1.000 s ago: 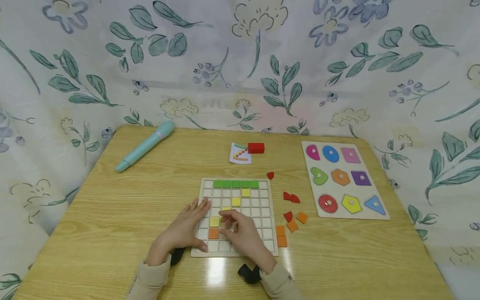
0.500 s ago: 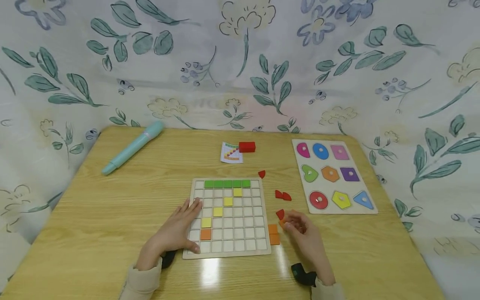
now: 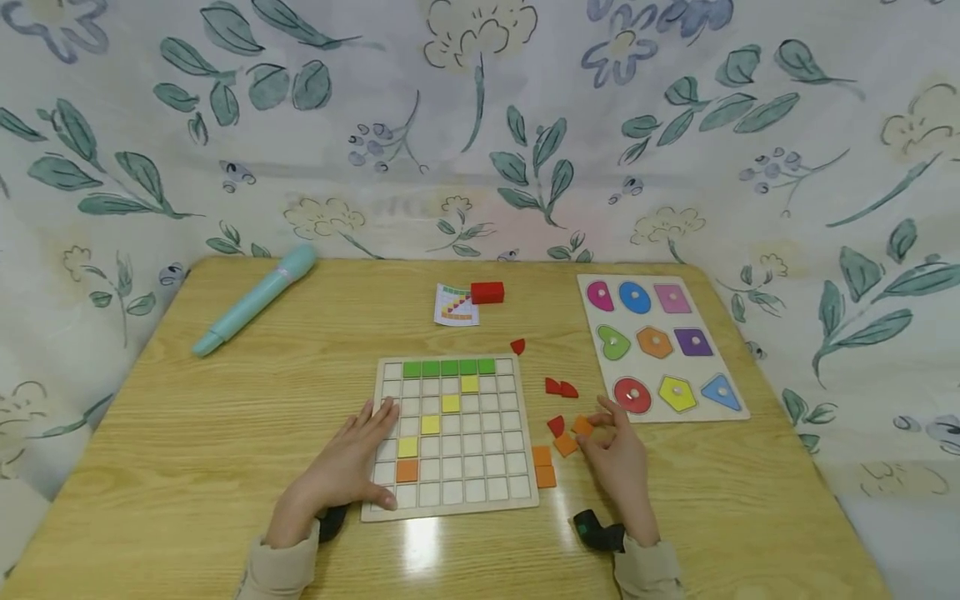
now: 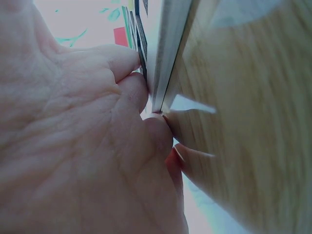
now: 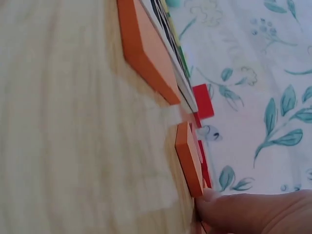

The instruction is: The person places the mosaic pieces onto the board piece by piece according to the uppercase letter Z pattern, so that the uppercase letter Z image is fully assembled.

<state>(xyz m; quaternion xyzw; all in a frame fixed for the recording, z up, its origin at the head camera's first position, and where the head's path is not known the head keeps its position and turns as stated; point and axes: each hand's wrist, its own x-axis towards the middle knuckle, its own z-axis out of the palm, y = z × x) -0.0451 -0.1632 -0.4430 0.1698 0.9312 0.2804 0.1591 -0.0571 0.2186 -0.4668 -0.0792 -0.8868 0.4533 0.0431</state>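
Behind the table (image 3: pixel 247 433), a white floral cloth (image 3: pixel 472 125) hangs across the far side and down both sides. The table itself has a pale wood-grain top. On its near middle lies the grid board (image 3: pixel 497 442), flat, with a row of green tiles (image 3: pixel 449 367) along the far edge. A slanting line of four yellow tiles (image 3: pixel 430 425) runs from far right to near left, and one orange-red tile (image 3: pixel 407 471) sits just nearer than the last yellow one. To the far right lies a shape puzzle (image 3: pixel 654 366) with nine coloured knobbed pieces. At the far left rests a teal microphone (image 3: pixel 255 300), slanted.

The left hand (image 3: pixel 341 460) rests on the grid board's left edge, fingers spread and nearly straight, thumb at the near left corner. The right hand (image 3: pixel 621 460) is to the right of the board, fingers bent, thumb and forefinger at the farther of two loose orange tiles (image 3: pixel 566 444); whether they pinch it I cannot tell. Two more orange squares (image 3: pixel 542 456) lie against the board's right edge.

At the far middle, a small printed card (image 3: pixel 456 314) touches a red block (image 3: pixel 487 292). Smallest are four red wedges (image 3: pixel 556 426), scattered right of the board.
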